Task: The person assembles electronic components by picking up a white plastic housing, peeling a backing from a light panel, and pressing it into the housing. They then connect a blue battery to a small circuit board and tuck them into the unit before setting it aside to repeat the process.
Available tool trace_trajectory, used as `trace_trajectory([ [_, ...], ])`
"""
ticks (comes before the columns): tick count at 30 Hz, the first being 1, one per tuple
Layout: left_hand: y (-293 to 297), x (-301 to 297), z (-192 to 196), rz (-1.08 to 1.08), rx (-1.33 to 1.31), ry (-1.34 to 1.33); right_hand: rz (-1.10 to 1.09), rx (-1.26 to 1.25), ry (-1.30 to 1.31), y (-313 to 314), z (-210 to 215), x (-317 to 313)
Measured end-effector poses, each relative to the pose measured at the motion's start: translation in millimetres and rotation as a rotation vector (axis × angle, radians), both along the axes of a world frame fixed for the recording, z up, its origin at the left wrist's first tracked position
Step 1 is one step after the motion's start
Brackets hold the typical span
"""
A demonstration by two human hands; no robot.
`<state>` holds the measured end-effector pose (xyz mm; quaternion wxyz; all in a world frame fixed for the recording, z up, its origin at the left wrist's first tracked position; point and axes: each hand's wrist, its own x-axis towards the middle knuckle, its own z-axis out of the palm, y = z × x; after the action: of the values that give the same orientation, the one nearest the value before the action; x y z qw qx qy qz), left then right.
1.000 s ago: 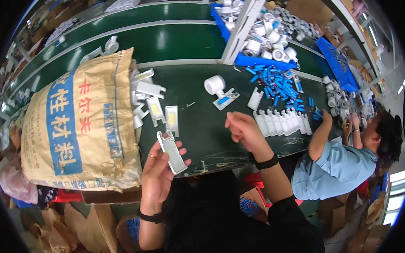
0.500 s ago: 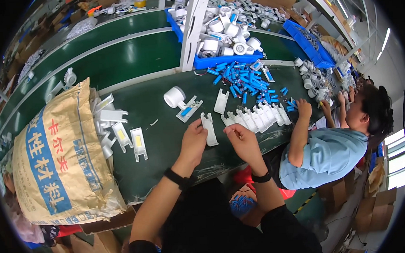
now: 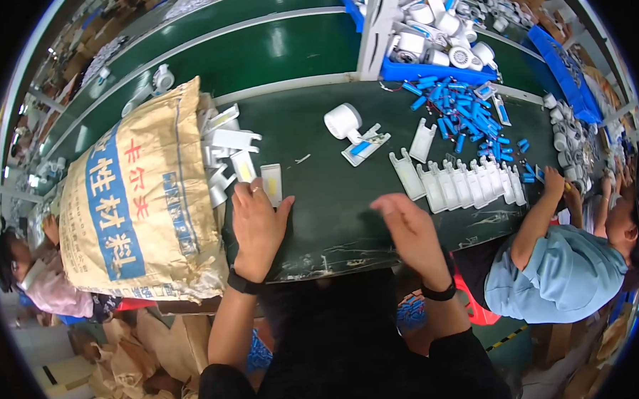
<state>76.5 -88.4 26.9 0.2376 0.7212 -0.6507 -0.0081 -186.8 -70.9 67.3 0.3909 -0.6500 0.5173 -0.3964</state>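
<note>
My left hand (image 3: 258,222) is at the left of the bench, its thumb spread away and its fingertips at a white plastic housing (image 3: 272,184) with a yellow strip. I see no grip on that piece. Beside it, more white housings (image 3: 233,140) spill from a large sack. Nothing is in my right hand (image 3: 414,232), which hovers with thumb and fingers apart below a row of white housings (image 3: 464,184). One housing (image 3: 406,173) lies slightly tilted at the row's left end, another (image 3: 422,139) above it. A white round-headed unit (image 3: 343,121) lies mid-bench against an opened housing with a blue cell (image 3: 360,147).
A bulky tan woven sack (image 3: 130,200) stands on the left. Blue cylindrical cells (image 3: 465,111) are heaped at the back right, before a blue bin (image 3: 428,71) of white units. A co-worker in a light blue shirt (image 3: 561,271) works at the right; another person (image 3: 56,286) is at far left.
The white housing that my hands held is now at the left end of the row. My left hand has moved left to the housings by the sack. The view has turned left.
</note>
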Motion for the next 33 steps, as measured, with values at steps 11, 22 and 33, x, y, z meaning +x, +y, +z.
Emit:
trace_trajectory([
  [11, 36, 18, 28, -0.327, -0.202, 0.355, 0.283, 0.847, -0.637, -43, -24, 73],
  [22, 27, -15, 23, -0.399, 0.115, 1.925, -0.087, -0.231, -0.014, 18, -4, 64],
  [33, 30, -15, 27, -0.371, 0.264, 1.903, 0.221, -0.663, 0.269, 1, 11, 62],
])
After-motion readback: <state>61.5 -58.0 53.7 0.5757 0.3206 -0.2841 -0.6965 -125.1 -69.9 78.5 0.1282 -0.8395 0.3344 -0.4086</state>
